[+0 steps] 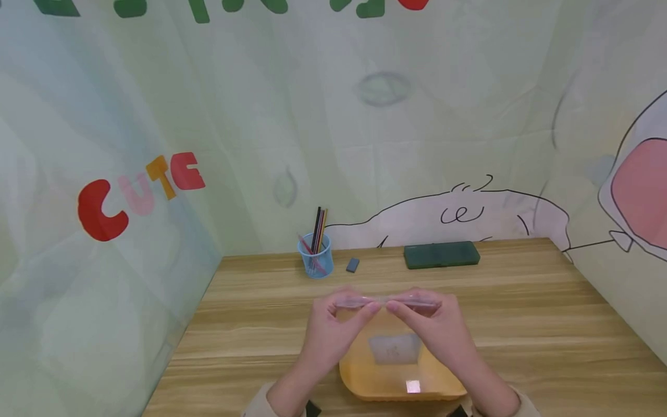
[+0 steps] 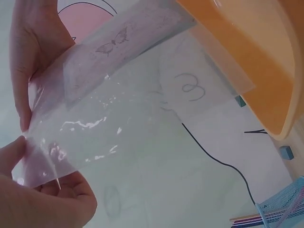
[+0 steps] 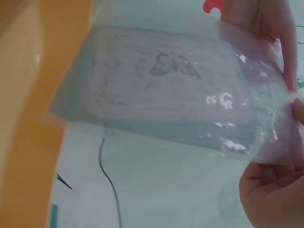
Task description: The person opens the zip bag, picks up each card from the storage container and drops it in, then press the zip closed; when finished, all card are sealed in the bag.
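Observation:
A clear plastic bag [image 2: 80, 126] hangs between my two hands, its upper edge stretched across them in the head view. My left hand [image 1: 332, 330] pinches that edge between thumb and fingers. My right hand [image 1: 439, 327] pinches it the same way, the two thumb tips close together at the middle. Inside the bag lies a pale rectangular piece [image 3: 166, 90] with a dark butterfly drawn on it. Below the hands an orange tray [image 1: 359, 389] rests on the table, partly covered by the bag and my forearms in the head view.
A blue mesh cup [image 1: 316, 263] with several pencils stands at the table's back left. Near it lies a small grey-blue block [image 1: 352, 265]. Further right is a dark green case [image 1: 442, 255]. Printed cloth walls [image 1: 365, 150] rise behind and beside the wooden table [image 1: 547, 324].

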The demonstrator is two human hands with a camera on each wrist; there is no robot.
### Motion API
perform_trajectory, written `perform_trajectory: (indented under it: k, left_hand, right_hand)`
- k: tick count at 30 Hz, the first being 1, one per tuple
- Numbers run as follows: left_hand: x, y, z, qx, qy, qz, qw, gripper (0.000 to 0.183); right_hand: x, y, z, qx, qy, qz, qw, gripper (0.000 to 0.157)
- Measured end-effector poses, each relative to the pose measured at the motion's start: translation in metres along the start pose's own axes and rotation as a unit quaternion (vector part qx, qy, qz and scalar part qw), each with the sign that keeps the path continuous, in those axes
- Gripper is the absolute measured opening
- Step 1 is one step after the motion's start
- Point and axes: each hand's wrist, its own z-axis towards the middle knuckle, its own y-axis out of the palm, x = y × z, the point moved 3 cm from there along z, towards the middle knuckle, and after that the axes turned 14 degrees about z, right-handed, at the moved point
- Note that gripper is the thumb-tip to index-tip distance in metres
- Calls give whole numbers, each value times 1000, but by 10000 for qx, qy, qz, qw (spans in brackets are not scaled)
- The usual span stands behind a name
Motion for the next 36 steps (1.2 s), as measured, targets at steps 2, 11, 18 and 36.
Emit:
perform_trajectory:
  k: [2,11,18,36]
  left_hand:
    - [0,-3,-2,30,14,44,10000,10]
    - [6,-22,-7,-68,-89,173,9998,5]
    - [-5,-41,-13,-422,0,649,9970,14]
    - [-11,-48,-18,-321,1137,119,9929,29]
  right_hand:
    - [-4,-2,0,-66,27,-82,9999,11]
    - [-14,-13,-2,11,621,-554,9965,17]
    - [-14,-23,-4,-894,74,-980,9911,10]
    - [-5,-23,0,-360,998,-657,9922,27]
